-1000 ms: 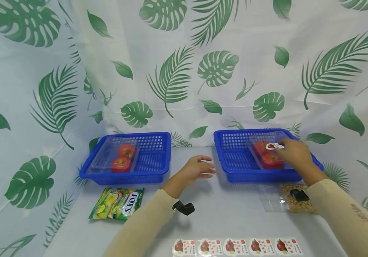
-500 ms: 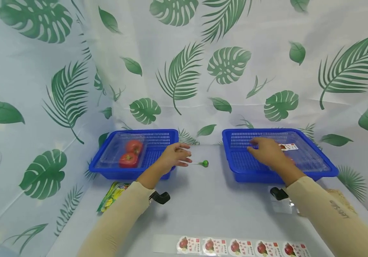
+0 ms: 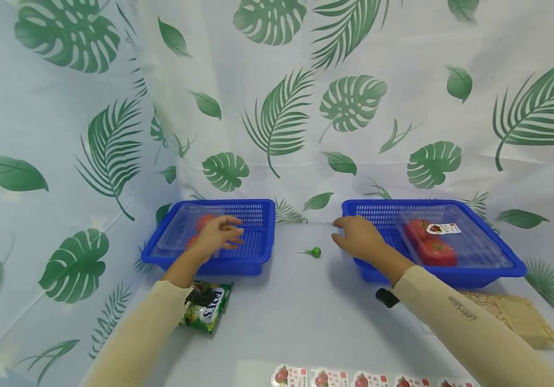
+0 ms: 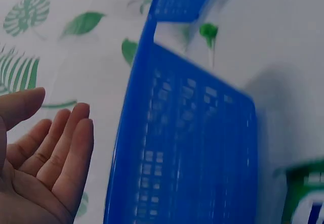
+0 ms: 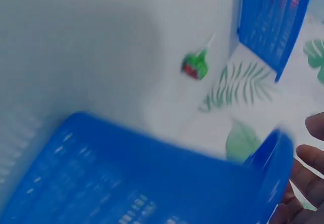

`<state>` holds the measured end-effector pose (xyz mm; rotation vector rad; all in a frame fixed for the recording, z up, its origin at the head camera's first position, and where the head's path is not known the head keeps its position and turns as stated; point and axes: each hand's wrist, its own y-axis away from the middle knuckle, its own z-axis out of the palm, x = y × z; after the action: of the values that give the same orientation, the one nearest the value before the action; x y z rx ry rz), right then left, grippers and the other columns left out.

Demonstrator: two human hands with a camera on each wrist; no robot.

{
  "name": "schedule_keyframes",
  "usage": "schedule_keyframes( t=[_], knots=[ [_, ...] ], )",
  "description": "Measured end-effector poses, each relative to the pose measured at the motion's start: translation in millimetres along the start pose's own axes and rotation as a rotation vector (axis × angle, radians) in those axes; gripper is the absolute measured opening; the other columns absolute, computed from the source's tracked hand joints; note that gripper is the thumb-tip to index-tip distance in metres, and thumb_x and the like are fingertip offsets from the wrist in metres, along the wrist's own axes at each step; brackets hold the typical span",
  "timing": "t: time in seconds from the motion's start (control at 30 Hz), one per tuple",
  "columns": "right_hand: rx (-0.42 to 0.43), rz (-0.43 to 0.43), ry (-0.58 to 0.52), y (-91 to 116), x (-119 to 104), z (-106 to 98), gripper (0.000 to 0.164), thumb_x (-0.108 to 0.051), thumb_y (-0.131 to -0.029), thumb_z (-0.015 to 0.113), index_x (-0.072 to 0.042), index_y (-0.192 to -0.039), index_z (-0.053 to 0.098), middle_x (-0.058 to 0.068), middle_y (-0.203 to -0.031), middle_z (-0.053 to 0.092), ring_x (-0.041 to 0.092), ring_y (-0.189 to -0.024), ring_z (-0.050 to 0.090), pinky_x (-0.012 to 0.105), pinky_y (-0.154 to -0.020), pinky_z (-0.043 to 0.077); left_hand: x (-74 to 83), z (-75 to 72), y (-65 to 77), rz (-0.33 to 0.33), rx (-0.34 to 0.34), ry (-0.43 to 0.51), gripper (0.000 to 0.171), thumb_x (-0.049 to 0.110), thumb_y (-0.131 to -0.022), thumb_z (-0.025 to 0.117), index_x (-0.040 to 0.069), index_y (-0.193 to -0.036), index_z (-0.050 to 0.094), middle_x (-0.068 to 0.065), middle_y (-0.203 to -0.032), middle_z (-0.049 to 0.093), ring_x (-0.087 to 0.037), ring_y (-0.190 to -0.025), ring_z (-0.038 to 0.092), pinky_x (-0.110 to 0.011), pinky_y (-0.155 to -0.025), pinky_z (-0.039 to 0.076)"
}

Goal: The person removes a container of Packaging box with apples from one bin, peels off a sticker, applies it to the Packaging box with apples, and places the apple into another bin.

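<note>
My left hand (image 3: 214, 236) hovers over the left blue basket (image 3: 238, 267), fingers loosely bent with nothing in them. It partly hides two red tomatoes (image 3: 205, 221) under a clear plastic container there. My right hand (image 3: 360, 237), also holding nothing, is at the left rim of the right blue basket (image 3: 480, 277). In that basket a clear container (image 3: 482, 250) covers two more red tomatoes (image 3: 437, 252). A white fruit-picture sticker (image 3: 444, 229) lies on its top. Between the baskets lies a green lollipop (image 3: 315, 251) with a white stick, also visible in the right wrist view.
A green FOX'S candy bag (image 3: 211, 306) lies before the left basket, partly behind the left wrist. A bag of grain (image 3: 514, 317) lies at front right, partly behind the right arm. A strip of fruit stickers (image 3: 322, 378) runs along the near edge. Leaf-patterned cloth stands behind.
My right hand has let go of the sticker, now on the container, and moved left to the basket's rim. My left hand has moved left over the left basket, uncovering the lollipop.
</note>
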<state>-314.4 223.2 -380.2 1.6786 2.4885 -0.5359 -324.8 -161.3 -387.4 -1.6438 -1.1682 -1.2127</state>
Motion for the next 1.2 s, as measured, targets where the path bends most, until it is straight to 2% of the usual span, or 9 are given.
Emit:
schedule_keyframes(
  t=[0.17,0.33,0.47,0.57,0.67,0.73,0.83,1.07,1.2],
  knots=[
    [-0.028,-0.058,0.078,-16,-27,11,0.037,-0.025,-0.094,0.06,-0.004,-0.124,0.063,0.012,-0.116,0.066,0.034,-0.109,0.057,0.051,-0.095,0.047,-11.7,-37.0,3.8,0.022,0.052,-0.119,0.044,0.018,-0.091,0.07,-0.002,-0.127,0.053,-0.018,-0.112,0.063,-0.034,-0.099,0.066,-0.046,-0.081,0.056],
    [-0.058,-0.122,0.15,-34,-62,25,0.036,-0.028,-0.094,0.061,-0.006,-0.121,0.065,0.009,-0.113,0.067,0.03,-0.104,0.058,0.047,-0.091,0.048,-22.8,-79.0,7.7,0.013,0.154,-0.155,0.048,0.018,-0.091,0.071,-0.007,-0.128,0.052,-0.019,-0.111,0.063,-0.036,-0.099,0.065,-0.047,-0.079,0.056],
    [-0.049,-0.174,0.166,-45,-87,37,0.036,-0.03,-0.094,0.061,-0.006,-0.12,0.065,0.009,-0.114,0.067,0.03,-0.104,0.059,0.046,-0.091,0.049,-26.0,-102.1,12.6,-0.018,0.229,-0.173,0.048,0.02,-0.091,0.071,-0.005,-0.127,0.053,-0.02,-0.115,0.061,-0.036,-0.104,0.062,-0.046,-0.084,0.055],
    [-0.048,-0.188,0.152,-54,-102,45,0.036,-0.03,-0.094,0.06,-0.007,-0.12,0.065,0.007,-0.115,0.068,0.028,-0.107,0.059,0.045,-0.093,0.048,-24.1,-111.5,13.4,-0.022,0.243,-0.229,0.048,0.023,-0.091,0.071,-0.003,-0.126,0.053,-0.022,-0.119,0.06,-0.036,-0.109,0.06,-0.05,-0.091,0.05],
    [-0.059,-0.188,0.129,-64,-119,53,0.037,-0.031,-0.095,0.059,-0.007,-0.123,0.064,0.006,-0.117,0.067,0.026,-0.111,0.059,0.043,-0.097,0.047,-20.0,-119.0,13.4,-0.026,0.251,-0.367,0.049,0.027,-0.091,0.071,-0.001,-0.127,0.053,-0.022,-0.121,0.058,-0.036,-0.112,0.056,-0.052,-0.095,0.047],
    [-0.073,-0.187,0.097,-71,-131,57,0.039,-0.032,-0.097,0.057,-0.007,-0.126,0.062,0.007,-0.12,0.065,0.026,-0.114,0.058,0.042,-0.099,0.046,-17.2,-123.1,11.9,-0.047,0.277,-0.474,0.05,0.029,-0.091,0.071,0.0,-0.128,0.054,-0.022,-0.123,0.058,-0.037,-0.113,0.054,-0.052,-0.095,0.046],
    [-0.095,-0.169,0.02,-80,-148,62,0.043,-0.034,-0.098,0.055,-0.005,-0.131,0.058,0.009,-0.127,0.062,0.027,-0.12,0.055,0.043,-0.103,0.043,-13.6,-127.9,7.1,-0.099,0.293,-0.577,0.056,0.035,-0.09,0.07,0.0,-0.129,0.052,-0.024,-0.128,0.054,-0.04,-0.117,0.051,-0.055,-0.096,0.044],
    [-0.169,-0.003,-0.186,-96,-184,79,0.064,-0.055,-0.093,0.057,-0.005,-0.132,0.058,0.01,-0.126,0.062,0.027,-0.116,0.058,0.043,-0.094,0.05,-8.7,-137.0,-8.5,-0.166,0.26,-0.777,0.072,0.041,-0.086,0.072,-0.006,-0.134,0.046,-0.03,-0.133,0.049,-0.044,-0.12,0.047,-0.056,-0.1,0.04],
    [-0.267,0.08,-0.259,-103,-203,90,0.075,-0.065,-0.091,0.05,-0.003,-0.133,0.055,0.013,-0.126,0.061,0.029,-0.114,0.058,0.046,-0.095,0.049,-4.1,-139.6,-13.5,-0.228,0.233,-0.794,0.082,0.043,-0.087,0.07,-0.008,-0.141,0.036,-0.032,-0.139,0.042,-0.046,-0.128,0.039,-0.057,-0.106,0.033]
  ],
)
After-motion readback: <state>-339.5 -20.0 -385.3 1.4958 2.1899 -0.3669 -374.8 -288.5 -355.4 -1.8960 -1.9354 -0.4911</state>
